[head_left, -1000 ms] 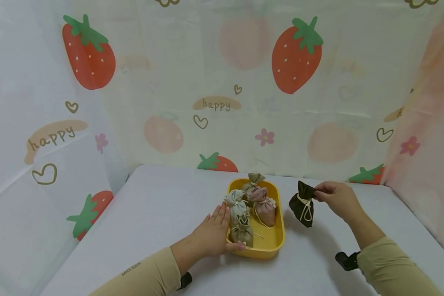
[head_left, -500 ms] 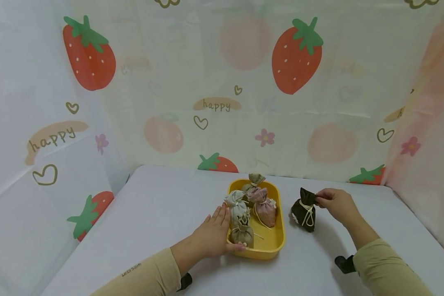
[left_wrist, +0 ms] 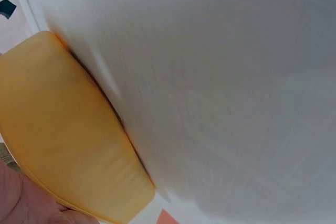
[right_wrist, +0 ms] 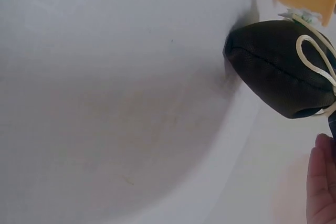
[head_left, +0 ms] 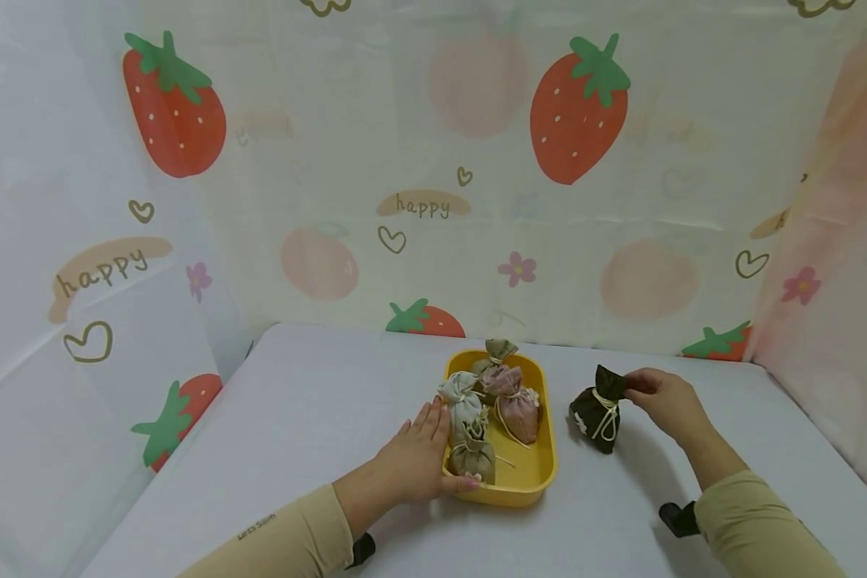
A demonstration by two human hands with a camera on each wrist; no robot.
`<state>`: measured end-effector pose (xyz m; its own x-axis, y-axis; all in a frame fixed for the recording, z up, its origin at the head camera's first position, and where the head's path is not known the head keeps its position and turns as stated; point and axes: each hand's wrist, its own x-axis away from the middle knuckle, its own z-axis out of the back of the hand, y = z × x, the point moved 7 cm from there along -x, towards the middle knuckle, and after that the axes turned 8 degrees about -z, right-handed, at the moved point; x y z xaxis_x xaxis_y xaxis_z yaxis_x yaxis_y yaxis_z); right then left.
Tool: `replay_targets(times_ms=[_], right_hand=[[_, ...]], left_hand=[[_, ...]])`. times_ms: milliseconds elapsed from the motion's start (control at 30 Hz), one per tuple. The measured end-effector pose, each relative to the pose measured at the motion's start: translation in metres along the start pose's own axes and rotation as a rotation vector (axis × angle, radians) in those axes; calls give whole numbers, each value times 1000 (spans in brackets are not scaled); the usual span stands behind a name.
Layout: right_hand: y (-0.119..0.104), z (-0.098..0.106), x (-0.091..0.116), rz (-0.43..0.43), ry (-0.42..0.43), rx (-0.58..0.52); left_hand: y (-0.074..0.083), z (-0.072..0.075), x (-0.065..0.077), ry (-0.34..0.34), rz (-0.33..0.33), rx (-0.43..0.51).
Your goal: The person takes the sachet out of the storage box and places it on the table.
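My right hand [head_left: 668,405] pinches the gathered top of a black drawstring pouch [head_left: 594,417], tied with a cream cord in a bow. In the right wrist view the pouch [right_wrist: 281,69] has its lower end close to the table, and only part of my fingers [right_wrist: 320,182] shows. My left hand [head_left: 413,461] rests along the left side of a yellow plastic tray [head_left: 531,478], fingers straight and thumb lying over the near rim. Inside that tray are a pale grey-blue pouch [head_left: 465,401], a pink pouch [head_left: 518,409] and two olive-tan ones, the nearer pouch [head_left: 473,457] by my thumb.
A white cloth covers the table [head_left: 318,401]. Behind it hangs a curtain [head_left: 433,120] printed with strawberries, enclosing the back and sides. Black wrist-camera mounts [head_left: 679,519] stick out below both sleeves.
My right hand has lowered the black pouch toward the table, and the pouch has shifted slightly right. My left hand and the tray have stayed put.
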<state>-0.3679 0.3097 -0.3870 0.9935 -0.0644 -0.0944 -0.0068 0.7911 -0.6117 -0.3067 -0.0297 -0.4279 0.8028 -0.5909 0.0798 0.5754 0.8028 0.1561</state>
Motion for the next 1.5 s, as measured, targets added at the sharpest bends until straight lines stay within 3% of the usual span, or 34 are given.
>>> replay_targets(times_ms=[500,900,1200,1500], right_hand=[[-1,10,3,60,15,-1],[2,24,4,15,26,2],[-20,28,10,70,37,-39],[-47,17,12,101,-33,-95]], left_hand=[[2,2,1,1,4,6],[4,4,3,7,-1,7],[4,5,4,8,-3,12],[3,5,5,15,3,7]])
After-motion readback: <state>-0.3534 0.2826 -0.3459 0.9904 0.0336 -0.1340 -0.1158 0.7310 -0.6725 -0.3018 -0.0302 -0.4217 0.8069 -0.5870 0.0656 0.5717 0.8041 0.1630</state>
